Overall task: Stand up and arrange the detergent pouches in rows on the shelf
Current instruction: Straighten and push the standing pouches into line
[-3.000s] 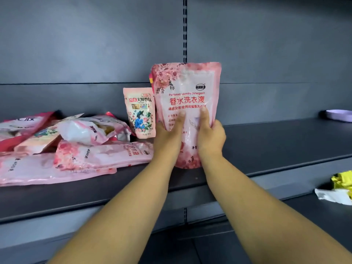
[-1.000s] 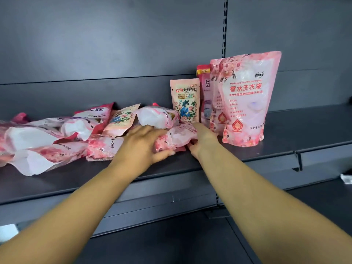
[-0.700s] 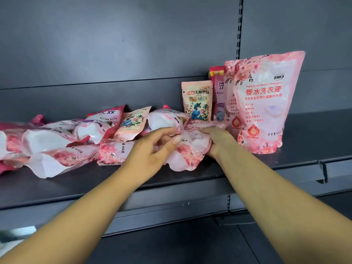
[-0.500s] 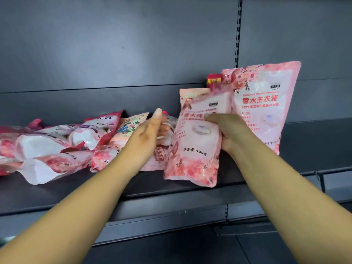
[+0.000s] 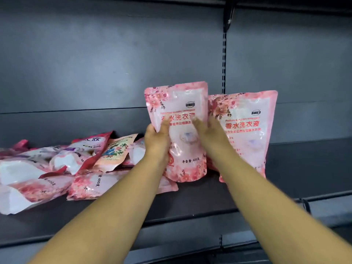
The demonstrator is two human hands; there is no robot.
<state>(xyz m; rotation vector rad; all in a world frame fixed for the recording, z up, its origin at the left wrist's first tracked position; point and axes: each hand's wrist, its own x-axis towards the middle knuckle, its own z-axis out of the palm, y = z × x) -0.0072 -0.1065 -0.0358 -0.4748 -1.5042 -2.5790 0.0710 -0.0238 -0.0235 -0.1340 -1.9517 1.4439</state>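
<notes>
Both hands, left hand (image 5: 157, 139) and right hand (image 5: 206, 131), grip a pink floral detergent pouch (image 5: 181, 134) upright, ready to be set down just beside the standing pink pouch (image 5: 247, 130) on the dark metal shelf (image 5: 295, 168).

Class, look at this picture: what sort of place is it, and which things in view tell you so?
Probably a shop aisle being stocked. A dark metal shelf hangs on a slotted upright, and the shelf carries many branded detergent pouches, several of them alike.
</notes>
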